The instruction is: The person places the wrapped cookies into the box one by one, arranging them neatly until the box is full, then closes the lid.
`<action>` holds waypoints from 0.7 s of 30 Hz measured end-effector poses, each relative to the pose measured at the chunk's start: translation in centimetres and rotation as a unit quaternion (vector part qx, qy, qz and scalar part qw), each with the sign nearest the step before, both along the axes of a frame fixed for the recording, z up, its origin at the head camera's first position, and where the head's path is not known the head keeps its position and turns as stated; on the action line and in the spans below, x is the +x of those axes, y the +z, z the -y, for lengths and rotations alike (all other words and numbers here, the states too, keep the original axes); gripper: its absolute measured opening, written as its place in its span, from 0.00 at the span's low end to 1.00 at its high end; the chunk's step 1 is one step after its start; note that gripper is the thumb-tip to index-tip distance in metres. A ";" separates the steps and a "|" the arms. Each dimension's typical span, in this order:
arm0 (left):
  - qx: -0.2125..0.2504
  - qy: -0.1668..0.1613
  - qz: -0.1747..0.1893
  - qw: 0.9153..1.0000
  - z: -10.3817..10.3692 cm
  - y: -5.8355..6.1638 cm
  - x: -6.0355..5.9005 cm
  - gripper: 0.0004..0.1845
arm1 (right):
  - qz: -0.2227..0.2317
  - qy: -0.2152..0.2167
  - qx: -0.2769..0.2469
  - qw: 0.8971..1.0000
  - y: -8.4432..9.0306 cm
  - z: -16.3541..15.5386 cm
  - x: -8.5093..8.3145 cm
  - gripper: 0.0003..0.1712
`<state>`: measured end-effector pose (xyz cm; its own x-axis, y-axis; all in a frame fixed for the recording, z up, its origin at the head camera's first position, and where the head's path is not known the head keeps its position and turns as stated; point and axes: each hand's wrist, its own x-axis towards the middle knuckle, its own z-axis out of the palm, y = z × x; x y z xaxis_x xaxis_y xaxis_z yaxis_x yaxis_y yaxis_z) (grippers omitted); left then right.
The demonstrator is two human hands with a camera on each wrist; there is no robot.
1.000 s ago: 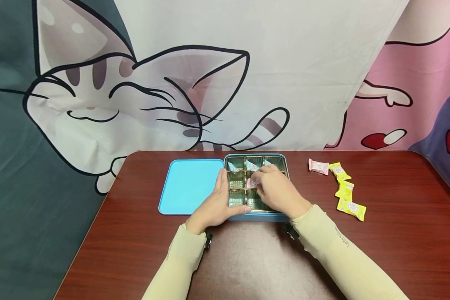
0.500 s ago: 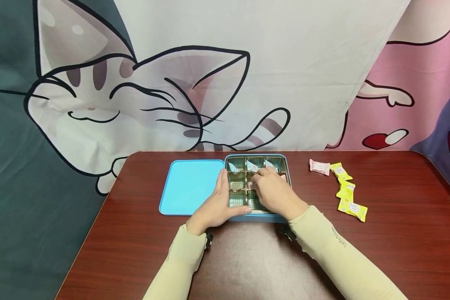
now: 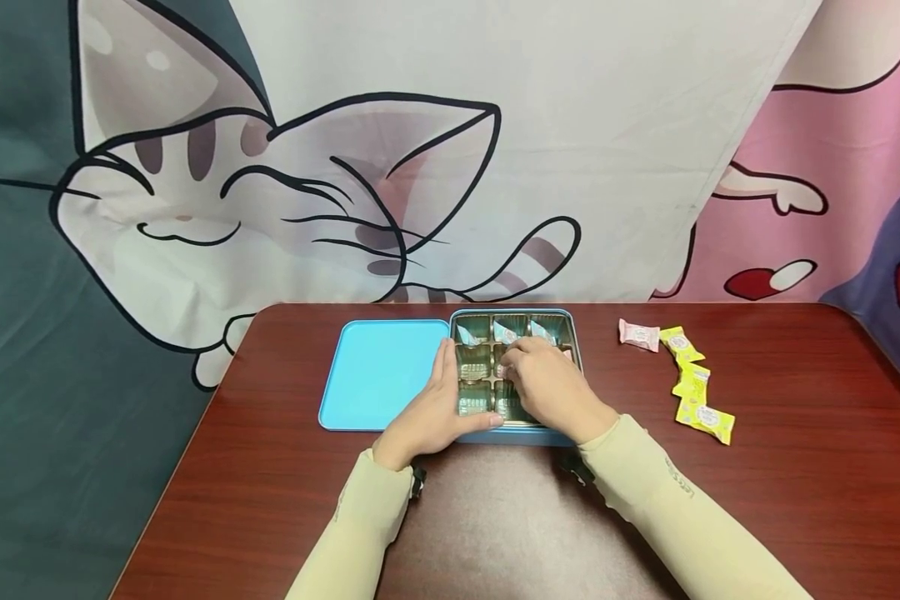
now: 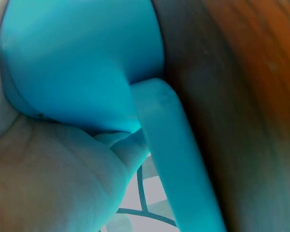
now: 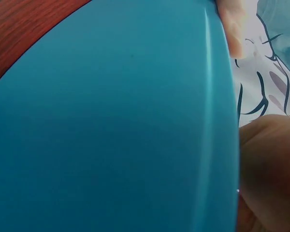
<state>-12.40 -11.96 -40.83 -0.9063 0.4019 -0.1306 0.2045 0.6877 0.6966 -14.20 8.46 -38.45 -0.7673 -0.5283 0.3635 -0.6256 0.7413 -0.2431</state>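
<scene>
While the left hand (image 3: 429,410) lies flat-fingered against the near left wall of the divided tin (image 3: 573,333), steadying it on the tabletop (image 3: 495,517), the right hand (image 3: 551,385) curls over the middle cells, its grip pinching a pink candy (image 3: 500,370). Beyond, blue candies (image 3: 504,332) fill the back row; the lid (image 3: 378,375) touches the tin's left side, and spare candies (image 3: 690,379) lie well apart rightward.
</scene>
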 end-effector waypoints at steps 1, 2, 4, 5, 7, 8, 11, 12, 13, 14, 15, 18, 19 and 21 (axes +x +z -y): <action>0.000 0.000 0.000 1.000 0.0 0.0 0.0 0.69 | 0.002 -0.001 -0.004 1.000 0.0 0.0 0.0 0.03; 0.000 0.000 0.000 1.000 0.0 0.0 0.0 0.69 | 0.005 -0.002 -0.007 1.000 0.0 -0.1 0.1 0.03; -0.001 0.000 0.001 1.000 0.0 0.0 -0.1 0.69 | 0.009 -0.006 -0.008 1.000 0.0 -0.1 0.1 0.03; -0.001 0.000 0.000 1.000 0.0 0.0 -0.1 0.69 | 0.011 -0.008 -0.007 1.000 0.0 -0.2 0.2 0.03; -0.001 0.000 -0.001 1.000 0.0 0.0 -0.1 0.69 | 0.015 -0.014 -0.006 1.000 0.0 -0.2 0.2 0.04; -0.001 -0.001 -0.004 1.000 -0.1 -0.1 -0.1 0.69 | 0.016 -0.017 -0.005 1.000 0.0 -0.2 0.3 0.04; -0.001 -0.003 -0.007 1.000 -0.1 0.0 -0.1 0.68 | 0.019 -0.019 -0.004 1.000 0.1 -0.3 0.4 0.03; -0.002 -0.004 -0.007 1.000 -0.1 0.0 -0.1 0.68 | 0.020 -0.019 -0.005 1.000 0.1 -0.4 0.4 0.03; -0.002 -0.004 -0.007 1.000 -0.1 0.0 -0.1 0.68 | 0.021 -0.019 -0.005 1.000 0.2 -0.4 0.5 0.03; -0.002 -0.005 -0.005 1.000 -0.1 0.0 -0.1 0.68 | 0.022 -0.019 -0.005 1.000 0.2 -0.5 0.6 0.04; -0.002 -0.004 -0.003 1.000 -0.1 0.0 -0.1 0.68 | 0.023 -0.019 -0.006 1.000 0.3 -0.6 0.6 0.04; 0.000 -0.004 0.002 1.000 -0.1 0.1 -0.1 0.68 | 0.022 -0.019 -0.012 0.999 0.4 -0.8 0.6 0.06; 0.002 -0.004 0.002 1.000 -0.1 0.1 -0.1 0.68 | 0.021 -0.018 -0.014 1.000 0.5 -0.8 0.6 0.06; 0.006 -0.003 0.001 1.000 -0.1 0.1 -0.1 0.68 | 0.017 -0.016 -0.020 1.000 0.6 -1.0 0.6 0.06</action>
<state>-12.47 -11.89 -40.74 -0.9032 0.4095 -0.1285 0.2072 0.6782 0.7050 -13.57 9.44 -37.90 -0.7964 -0.4886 0.3564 -0.5919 0.7506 -0.2938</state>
